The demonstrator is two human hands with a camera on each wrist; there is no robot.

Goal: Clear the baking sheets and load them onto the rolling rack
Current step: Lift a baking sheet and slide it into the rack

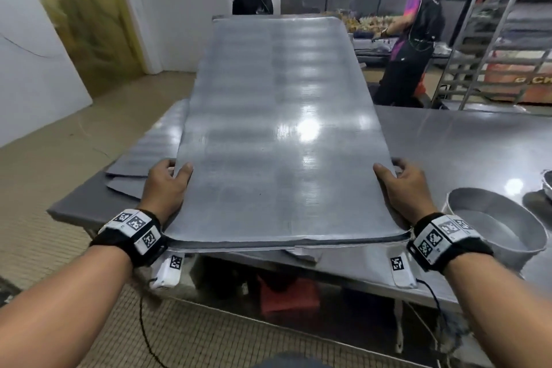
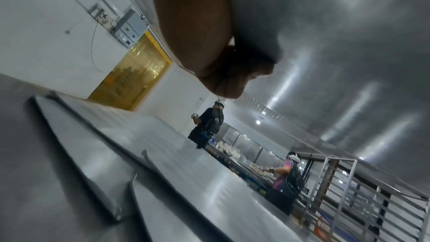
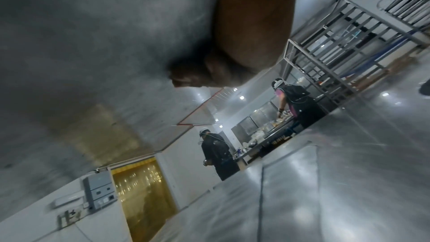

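At frame center, the left hand (image 1: 166, 185) and right hand (image 1: 403, 188) each clamp a long edge of the baking sheet (image 1: 280, 134), thumbs on top, fingers curled beneath.

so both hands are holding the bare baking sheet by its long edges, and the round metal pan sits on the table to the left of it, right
Not quite: the round metal pan sits on the steel table to the right of the baking sheet, beside the right hand, as the head view shows. The rest holds: the left hand and the right each hold a long edge of the bare sheet.
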